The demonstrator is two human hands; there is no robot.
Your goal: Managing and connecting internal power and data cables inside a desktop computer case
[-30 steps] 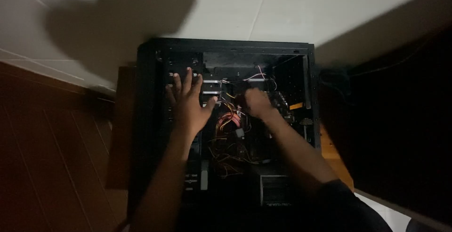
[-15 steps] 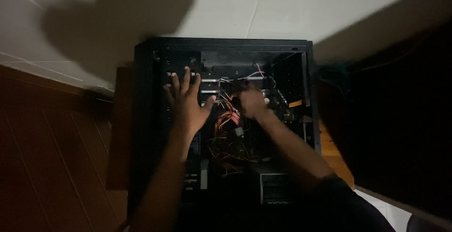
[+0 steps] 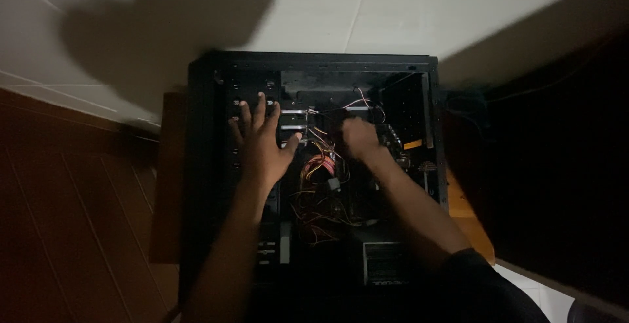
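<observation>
head view — both hands (image 3: 262, 143) inside black computer case (image 3: 203, 166).

left hand (image 3: 261, 141) lies flat with fingers spread, right hand (image 3: 359, 138) curled and blurred, forearms extended.

White tiled floor (image 3: 419, 8), reddish wooden panel (image 3: 72, 231), dark shadow (image 3: 164, 28)

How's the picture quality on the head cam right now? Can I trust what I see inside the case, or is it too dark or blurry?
Head view: dim overall, light falling only on the pale wall, where a large shadow sits above the black computer case. The case interior is murky; only the orange and red cables stand out. The left hand, spread flat, is fairly sharp; the right hand is motion-blurred, grip unreadable. The right side is nearly black.
</observation>
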